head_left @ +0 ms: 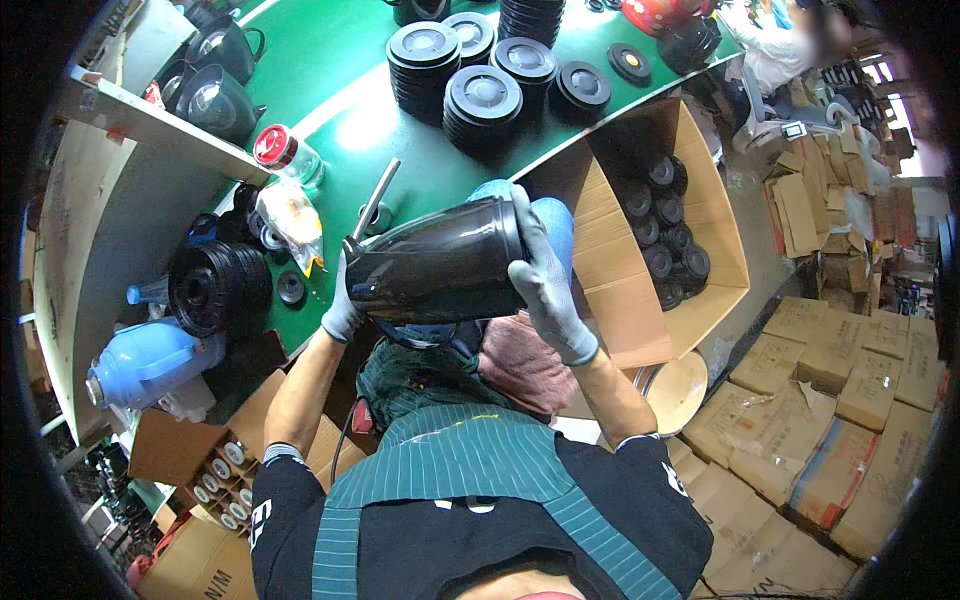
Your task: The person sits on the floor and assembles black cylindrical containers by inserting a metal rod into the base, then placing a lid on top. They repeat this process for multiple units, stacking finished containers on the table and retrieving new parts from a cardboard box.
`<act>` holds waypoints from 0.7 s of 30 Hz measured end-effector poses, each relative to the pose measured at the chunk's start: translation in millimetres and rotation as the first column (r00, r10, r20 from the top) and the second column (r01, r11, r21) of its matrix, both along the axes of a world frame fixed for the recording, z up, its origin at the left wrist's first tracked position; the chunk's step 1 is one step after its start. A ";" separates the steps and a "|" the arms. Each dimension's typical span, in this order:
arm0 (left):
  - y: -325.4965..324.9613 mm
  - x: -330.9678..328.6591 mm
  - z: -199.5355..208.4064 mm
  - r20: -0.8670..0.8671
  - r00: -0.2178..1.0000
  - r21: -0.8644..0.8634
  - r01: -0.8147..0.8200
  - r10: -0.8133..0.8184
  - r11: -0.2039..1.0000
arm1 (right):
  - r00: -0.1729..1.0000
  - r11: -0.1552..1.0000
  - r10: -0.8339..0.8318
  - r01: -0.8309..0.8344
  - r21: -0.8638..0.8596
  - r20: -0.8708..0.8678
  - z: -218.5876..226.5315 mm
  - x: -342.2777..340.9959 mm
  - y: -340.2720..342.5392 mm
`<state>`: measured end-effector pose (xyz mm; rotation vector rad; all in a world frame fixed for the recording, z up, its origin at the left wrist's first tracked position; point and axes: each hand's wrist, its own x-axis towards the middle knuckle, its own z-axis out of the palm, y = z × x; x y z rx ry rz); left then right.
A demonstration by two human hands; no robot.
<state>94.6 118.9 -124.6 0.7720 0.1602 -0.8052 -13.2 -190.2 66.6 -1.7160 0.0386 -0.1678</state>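
A glossy black cylindrical vessel lies tilted on its side between my hands, above my lap. My left hand, in a grey glove, grips its left end, and most of those fingers are hidden behind the vessel. My right hand, gloved too, holds the rimmed right end, fingers along the edge and thumb at its near side. A slim metal rod rises just beyond my left hand; whether that hand touches it I cannot tell.
Stacks of black round lids stand on the green table. A red-lidded jar is at the left, above black rings and a blue jug. An open carton with black round parts stands right; stacked cartons lie beyond.
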 end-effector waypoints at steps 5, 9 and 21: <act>14.6 2.4 -20.6 0.245 0.906 0.234 0.291 -0.345 0.928 | 0.983 0.999 -0.047 0.047 0.006 0.179 -18.1 -13.8 9.7; -27.4 -5.4 56.6 0.676 0.302 0.533 0.430 -0.672 0.729 | 0.852 0.871 0.341 -0.128 -0.474 0.397 31.7 0.4 2.7; -28.7 20.9 179.1 0.789 -0.294 0.305 -0.576 -0.540 0.759 | 0.857 0.863 0.076 0.199 0.465 -0.509 -27.2 -11.9 -13.4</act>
